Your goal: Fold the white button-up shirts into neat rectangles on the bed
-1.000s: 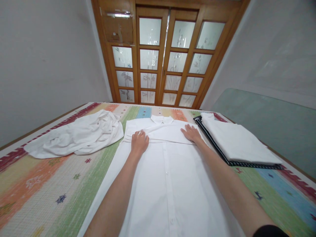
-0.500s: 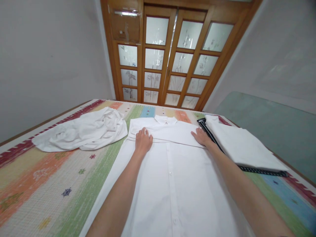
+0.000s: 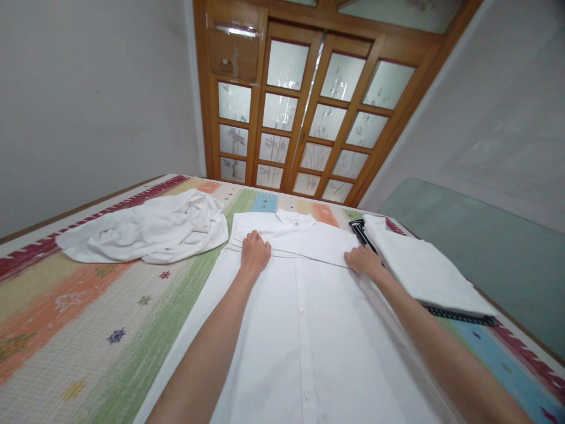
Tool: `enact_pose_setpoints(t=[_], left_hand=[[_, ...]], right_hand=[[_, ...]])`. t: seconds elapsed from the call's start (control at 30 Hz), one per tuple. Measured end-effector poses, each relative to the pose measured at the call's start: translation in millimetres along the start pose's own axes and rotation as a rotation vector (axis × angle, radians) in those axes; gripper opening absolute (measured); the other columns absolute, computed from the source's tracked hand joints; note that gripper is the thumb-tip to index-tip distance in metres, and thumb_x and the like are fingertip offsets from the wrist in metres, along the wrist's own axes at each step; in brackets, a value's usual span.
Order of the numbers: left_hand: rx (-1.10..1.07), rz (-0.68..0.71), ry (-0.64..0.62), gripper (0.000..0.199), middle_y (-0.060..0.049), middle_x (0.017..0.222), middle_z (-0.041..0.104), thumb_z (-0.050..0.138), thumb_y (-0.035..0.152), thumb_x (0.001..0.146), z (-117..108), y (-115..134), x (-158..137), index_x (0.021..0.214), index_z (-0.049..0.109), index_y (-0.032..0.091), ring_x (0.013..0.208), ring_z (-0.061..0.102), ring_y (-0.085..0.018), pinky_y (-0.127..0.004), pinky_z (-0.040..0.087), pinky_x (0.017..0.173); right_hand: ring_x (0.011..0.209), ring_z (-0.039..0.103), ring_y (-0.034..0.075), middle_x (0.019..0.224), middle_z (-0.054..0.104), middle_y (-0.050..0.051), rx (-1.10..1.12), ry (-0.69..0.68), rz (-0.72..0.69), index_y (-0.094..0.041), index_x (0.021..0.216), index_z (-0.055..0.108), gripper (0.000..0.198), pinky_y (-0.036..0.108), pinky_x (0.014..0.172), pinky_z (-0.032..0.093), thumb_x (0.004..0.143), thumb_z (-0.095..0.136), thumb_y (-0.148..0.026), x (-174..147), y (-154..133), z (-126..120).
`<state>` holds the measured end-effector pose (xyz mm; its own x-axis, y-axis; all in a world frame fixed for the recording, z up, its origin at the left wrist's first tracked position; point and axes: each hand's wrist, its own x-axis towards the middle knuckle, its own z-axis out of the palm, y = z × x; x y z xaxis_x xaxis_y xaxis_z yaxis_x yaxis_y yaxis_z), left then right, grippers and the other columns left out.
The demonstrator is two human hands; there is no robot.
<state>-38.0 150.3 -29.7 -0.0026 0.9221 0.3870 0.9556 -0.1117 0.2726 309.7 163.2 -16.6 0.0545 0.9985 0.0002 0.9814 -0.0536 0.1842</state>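
Note:
A white button-up shirt (image 3: 282,330) lies front up before me, its collar at the far end and its button placket running toward me. The sleeves are laid across the chest in flat layers. My left hand (image 3: 255,254) is on the left of these layers, fingers curled down onto the cloth. On the right, my right hand (image 3: 362,260) has its fingers bent around the shirt's edge, pinching the fabric. The fingertips of both hands are partly hidden.
A crumpled white garment (image 3: 150,229) lies to the left on the striped, patterned cover (image 3: 128,306). At the right, a folded white garment (image 3: 432,271) rests on a black-and-white one (image 3: 461,316). Beyond stand wooden doors with glass panes (image 3: 282,112); walls flank both sides.
My fingers, flatter on the sleeves before, have curled in on the cloth. The right hand has shifted slightly nearer to me, and the view has tilted a little.

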Motion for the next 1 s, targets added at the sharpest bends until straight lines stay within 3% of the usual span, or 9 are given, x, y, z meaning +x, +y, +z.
enact_pose_setpoints(t=[0.1, 0.2, 0.33, 0.47, 0.6, 0.8, 1.0], left_hand=[[-0.013, -0.020, 0.019, 0.034, -0.020, 0.121, 0.058, 0.041, 0.021, 0.092, 0, -1, 2, 0.112, 0.061, 0.002, 0.111, 0.053, -0.027, -0.037, 0.040, 0.096], [-0.035, -0.034, 0.039, 0.031, -0.019, 0.118, 0.059, 0.041, 0.017, 0.091, 0, -3, 3, 0.109, 0.063, 0.004, 0.108, 0.055, -0.025, -0.036, 0.042, 0.095], [-0.047, -0.046, 0.069, 0.027, -0.015, 0.111, 0.061, 0.043, 0.012, 0.088, -2, -3, 3, 0.105, 0.063, 0.008, 0.102, 0.057, -0.022, -0.033, 0.045, 0.091], [-0.056, -0.046, 0.060, 0.026, -0.015, 0.110, 0.060, 0.043, 0.011, 0.088, -2, -3, 3, 0.104, 0.063, 0.007, 0.103, 0.058, -0.022, -0.033, 0.046, 0.091], [-0.087, -0.043, 0.082, 0.027, -0.016, 0.110, 0.060, 0.043, 0.009, 0.086, 0, -4, 4, 0.105, 0.062, 0.007, 0.104, 0.058, -0.024, -0.036, 0.046, 0.091], [-0.098, -0.053, 0.141, 0.037, -0.014, 0.113, 0.062, 0.043, 0.008, 0.084, 6, -8, 6, 0.119, 0.056, 0.010, 0.103, 0.058, -0.023, -0.036, 0.046, 0.091], [-0.041, -0.035, 0.033, 0.034, -0.013, 0.108, 0.065, 0.040, 0.007, 0.088, 3, -9, 9, 0.113, 0.063, 0.011, 0.105, 0.057, -0.023, -0.034, 0.044, 0.091]], right_hand=[[0.124, 0.050, 0.032, 0.122, 0.063, 0.021, -0.027, 0.112, -0.110, -0.011, 0.109, 0.068, 0.033, 0.043, 0.108, 0.031, 0.090, 0.045, -0.024, 5, -42, -24], [0.122, 0.050, 0.026, 0.125, 0.063, 0.014, 0.158, 0.208, -0.223, -0.014, 0.115, 0.066, 0.033, 0.035, 0.104, 0.036, 0.091, 0.047, -0.026, 11, -98, -42], [0.117, 0.052, 0.023, 0.121, 0.066, 0.010, 0.322, 0.295, -0.450, -0.015, 0.116, 0.065, 0.030, 0.033, 0.104, 0.036, 0.089, 0.054, -0.025, 19, -169, -53], [0.112, 0.054, 0.023, 0.117, 0.066, 0.010, 0.369, 0.343, -0.531, -0.016, 0.114, 0.066, 0.029, 0.033, 0.098, 0.040, 0.088, 0.056, -0.022, 25, -215, -57], [0.104, 0.056, 0.024, 0.108, 0.068, 0.011, 0.338, 0.330, -0.491, -0.016, 0.106, 0.070, 0.025, 0.033, 0.090, 0.043, 0.090, 0.052, -0.022, 28, -229, -52], [0.098, 0.055, 0.022, 0.100, 0.066, 0.011, 0.381, 0.386, -0.477, -0.016, 0.095, 0.070, 0.024, 0.030, 0.086, 0.042, 0.094, 0.046, -0.021, 26, -219, -36], [0.097, 0.054, 0.023, 0.095, 0.065, 0.011, 0.419, 0.451, -0.471, -0.016, 0.090, 0.068, 0.021, 0.032, 0.084, 0.043, 0.088, 0.047, -0.014, 23, -217, -30]])
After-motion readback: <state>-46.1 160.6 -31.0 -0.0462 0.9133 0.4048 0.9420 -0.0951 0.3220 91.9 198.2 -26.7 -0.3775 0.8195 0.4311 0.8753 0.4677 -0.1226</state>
